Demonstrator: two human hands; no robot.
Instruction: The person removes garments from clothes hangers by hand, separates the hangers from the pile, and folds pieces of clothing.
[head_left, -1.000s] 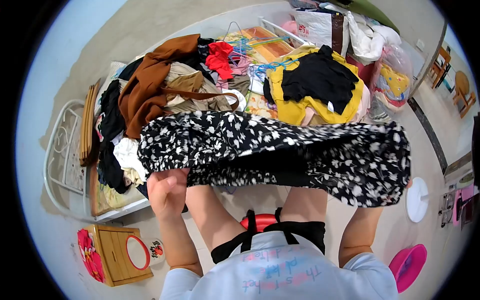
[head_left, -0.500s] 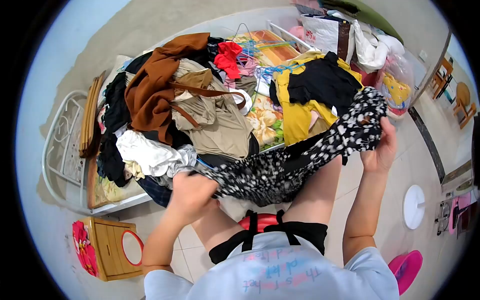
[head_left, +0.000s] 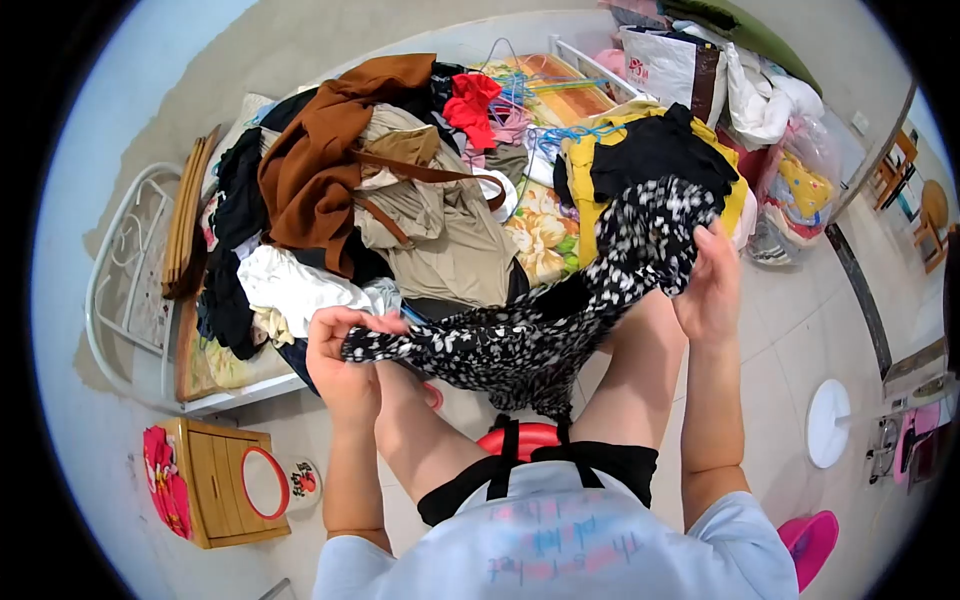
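A black garment with a white floral print (head_left: 480, 345) hangs stretched and sagging between my two hands, above my knees. Its exact kind I cannot tell from the folds. My left hand (head_left: 343, 355) pinches one end, near a white cloth (head_left: 300, 290) on the bed. My right hand (head_left: 712, 285) grips the bunched other end, higher up, close to a black garment (head_left: 655, 160) that lies over yellow clothing (head_left: 582, 225). Between them on the bed, beige clothing (head_left: 455, 250) and a brown garment with a long strap (head_left: 310, 170) form a heap.
The white-framed bed (head_left: 235, 398) also bears a red cloth (head_left: 470, 108) and blue hangers (head_left: 575, 133). Bags (head_left: 665, 75) stand at the back right. A wooden cabinet (head_left: 215, 480) is at lower left, a pink basin (head_left: 810, 540) at lower right. I sit on a red stool (head_left: 530, 440).
My right hand has moved left and the left hand has turned, its fingers now facing up. The printed garment has come nearer to me and sags more between them.
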